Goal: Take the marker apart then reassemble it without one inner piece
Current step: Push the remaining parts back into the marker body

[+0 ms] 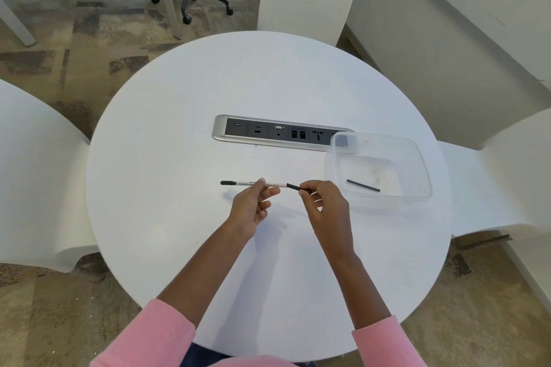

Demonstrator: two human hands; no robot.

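A white marker barrel (247,183), black tip pointing left, is pinched in the left hand (253,205) above the round white table (179,247). The right hand (323,202) pinches a black end piece (293,187) at its rear opening; seating it likely wants straight, aligned pressure. A thin black inner rod (363,185) lies in the clear plastic container (423,170) nearby.

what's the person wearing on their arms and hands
Pink ribbed knit sleeves: the left sleeve and right sleeve both end well short of the wrists, leaving the forearms uncovered. The left hand and right hand are bare, with no gloves, rings or watch visible.
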